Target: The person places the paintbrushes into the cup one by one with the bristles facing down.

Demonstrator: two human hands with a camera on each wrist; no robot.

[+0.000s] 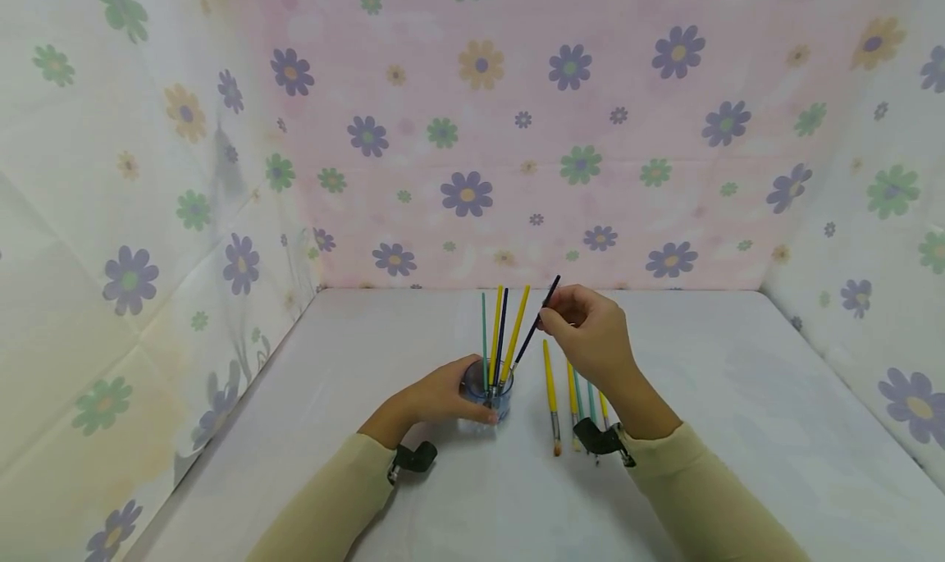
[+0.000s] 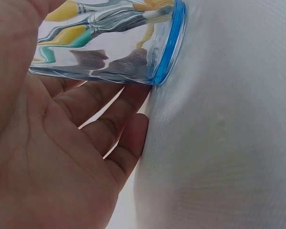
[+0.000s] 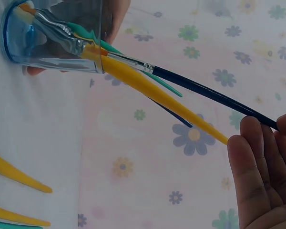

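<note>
A clear blue-tinted glass [image 1: 502, 406] stands upright on the table, with my left hand [image 1: 443, 394] wrapped around its side. In the left wrist view the thumb is on one side and the fingers [image 2: 128, 100] curve behind the glass [image 2: 119, 52]. Several paintbrushes, yellow, green and dark blue, lean in it with bristles down. My right hand [image 1: 591, 328] pinches a dark blue paintbrush [image 3: 205, 93] near its handle end, between thumb and fingers. That brush slants down to the left, its metal-collared tip at the glass rim.
Right of the glass, a yellow paintbrush [image 1: 550, 381] lies on the white table [image 1: 354, 340]. More yellow and green brushes lie beside it, partly hidden under the right wrist. Flower-patterned cloth [image 1: 517, 135] hangs at the back and both sides.
</note>
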